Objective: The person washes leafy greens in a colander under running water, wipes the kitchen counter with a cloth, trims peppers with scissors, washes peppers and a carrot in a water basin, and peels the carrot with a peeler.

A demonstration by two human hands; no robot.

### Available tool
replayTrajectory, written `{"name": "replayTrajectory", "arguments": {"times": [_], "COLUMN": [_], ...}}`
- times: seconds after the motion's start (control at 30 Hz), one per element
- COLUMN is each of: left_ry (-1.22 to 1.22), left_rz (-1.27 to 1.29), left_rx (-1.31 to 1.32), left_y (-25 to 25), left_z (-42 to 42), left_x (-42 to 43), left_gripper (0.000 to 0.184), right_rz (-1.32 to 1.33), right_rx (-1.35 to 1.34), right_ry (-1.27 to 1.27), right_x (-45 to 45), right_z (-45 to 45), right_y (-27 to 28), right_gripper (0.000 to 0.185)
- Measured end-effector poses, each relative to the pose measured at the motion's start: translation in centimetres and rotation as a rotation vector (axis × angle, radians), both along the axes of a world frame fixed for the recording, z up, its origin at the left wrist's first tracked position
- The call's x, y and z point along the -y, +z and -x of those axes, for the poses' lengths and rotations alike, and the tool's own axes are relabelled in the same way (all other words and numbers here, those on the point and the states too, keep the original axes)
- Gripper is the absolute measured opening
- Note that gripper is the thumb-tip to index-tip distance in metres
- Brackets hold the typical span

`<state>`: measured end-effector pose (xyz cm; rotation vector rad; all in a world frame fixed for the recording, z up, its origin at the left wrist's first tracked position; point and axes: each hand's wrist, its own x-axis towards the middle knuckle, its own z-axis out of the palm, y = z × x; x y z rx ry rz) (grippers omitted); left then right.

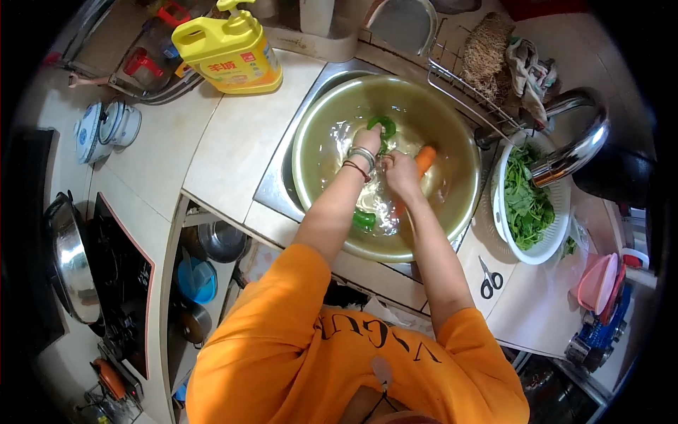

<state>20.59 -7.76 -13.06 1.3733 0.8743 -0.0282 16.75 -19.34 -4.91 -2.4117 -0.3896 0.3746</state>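
Both hands are over a large metal basin (319, 205) of water set in the sink. My left hand (366, 141) is closed on a green pepper (382, 127), which curves out past the fingers. Close beside it on the right, my right hand (401, 172) has its fingers bent together near the pepper's lower end; what they hold, if anything, is too small to tell. An orange carrot (425, 160) lies in the water just right of my right hand. Another green pepper (364, 220) floats nearer the front of the basin.
A white basket (503, 205) of leafy greens (526, 201) stands right of the basin, under the chrome faucet (565, 152). Scissors (489, 278) lie on the counter at front right. A yellow detergent bottle (233, 60) stands at back left. A wire rack (452, 74) is behind.
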Motion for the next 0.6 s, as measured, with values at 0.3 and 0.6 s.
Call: {"name": "replayTrajectory", "arguments": {"times": [0.3,0.6], "left_ry": [-0.149,-0.34], "left_rz": [0.053,-1.213], "left_rx": [-0.086,0.03], "left_y": [-1.6,8.5], "left_z": [-0.8,4.1], "left_x": [-0.1,2.7], "left_gripper": [0.045,0.06], "right_rz": [0.053,0.275], "right_rx": [-0.025,0.002], "right_ry": [-0.2,-0.304], "right_x": [3.6,4.1], "right_z": [3.9,1.0], "right_y": [2.1,-1.3], "right_gripper": [0.015,0.033]}}
